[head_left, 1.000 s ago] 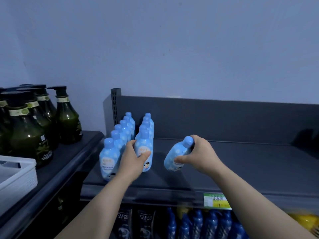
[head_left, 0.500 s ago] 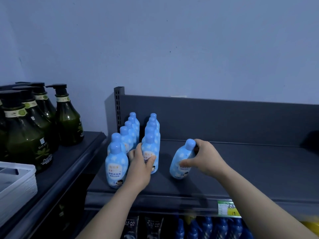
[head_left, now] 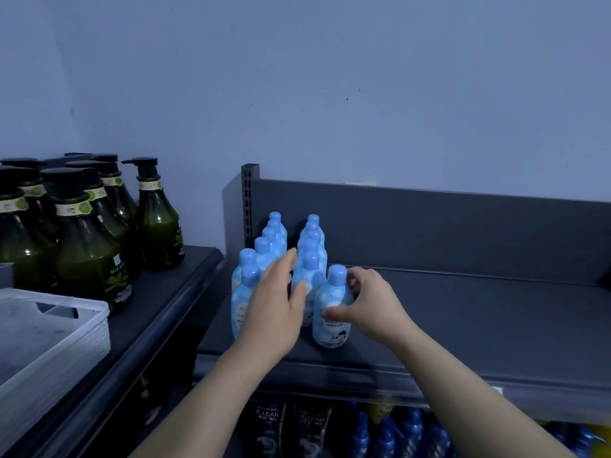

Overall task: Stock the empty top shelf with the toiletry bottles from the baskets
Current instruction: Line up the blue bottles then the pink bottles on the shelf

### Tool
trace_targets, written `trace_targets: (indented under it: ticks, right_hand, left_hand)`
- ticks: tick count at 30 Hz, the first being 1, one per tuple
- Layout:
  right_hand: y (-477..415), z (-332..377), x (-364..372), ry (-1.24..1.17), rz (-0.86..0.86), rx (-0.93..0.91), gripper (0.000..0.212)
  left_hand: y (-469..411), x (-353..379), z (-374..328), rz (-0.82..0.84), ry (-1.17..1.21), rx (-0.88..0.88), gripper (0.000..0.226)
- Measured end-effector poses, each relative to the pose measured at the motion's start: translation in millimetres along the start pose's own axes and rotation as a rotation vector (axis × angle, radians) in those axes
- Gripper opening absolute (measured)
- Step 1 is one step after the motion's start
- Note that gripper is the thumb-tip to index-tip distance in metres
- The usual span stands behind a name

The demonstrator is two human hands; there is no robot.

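Bottles of pale blue plastic with rounded blue caps stand on the dark grey top shelf, at its left end by the perforated upright post. They form a left row and a right row, both running from the back panel toward the front edge. Each bottle has a cloud-like white pattern on its body. The front bottle stands upright just beside the near end of the right row, on that row's right side, close to the shelf's front edge. It carries a white label with dark print and a small cartoon figure low on its face.

The right hand reaches in from the lower right, and its grip is closed on this front bottle: the thumb lies across the front of the body, and the fingers curl round behind the shoulder, below the cap. The left hand comes up from below with its back to the camera, its grip loose and holding nothing. Its straight fingers point into the gap between the two rows, and the thumb rests against the nearest bottle of the right row.

To the left, dark green pump bottles stand on a neighbouring black shelf, with a white basket in front of them. Below the top shelf are black bottles marked CLEAR and dark blue bottles.
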State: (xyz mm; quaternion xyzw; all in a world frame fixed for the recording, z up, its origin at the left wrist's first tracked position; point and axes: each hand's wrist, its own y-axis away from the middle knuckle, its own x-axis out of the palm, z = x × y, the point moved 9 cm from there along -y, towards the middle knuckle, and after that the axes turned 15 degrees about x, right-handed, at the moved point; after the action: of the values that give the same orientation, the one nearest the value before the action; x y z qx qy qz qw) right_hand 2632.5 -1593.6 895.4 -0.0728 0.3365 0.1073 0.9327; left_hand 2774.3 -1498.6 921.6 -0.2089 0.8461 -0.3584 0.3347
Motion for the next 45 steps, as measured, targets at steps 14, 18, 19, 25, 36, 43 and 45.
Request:
trace_targets:
  ticks: [14,18,19,25,36,43,45]
  right_hand:
    - [16,-2,34,-0.157,-0.067,0.022,0.046]
    - [15,-14,41,-0.172,-0.068,0.038,0.053]
    - [15,-17,43,-0.163,-0.066,0.044,0.053]
    - [17,-28,56,-0.169,-0.040,0.085,0.052]
    - [22,-24,53,-0.147,-0.039,0.119,0.048]
    - [25,-21,53,-0.137,-0.032,0.111,0.047]
    - [26,-21,55,-0.139,-0.007,0.119,0.048]
  left_hand:
    - [28,-42,110,-0.041,0.144,-0.437,0.047]
    - [31,-27,127,-0.075,0.363,-0.525,0.044]
    - [31,-27,128,-0.077,0.366,-0.521,0.044]
    - [35,-24,130,-0.082,0.399,-0.537,0.049]
    - [47,-24,106,-0.018,0.450,-0.355,0.052]
    - [48,-25,100,0.022,0.285,-0.286,0.099]
    - [41,-29,101,-0.076,0.396,-0.319,0.082]
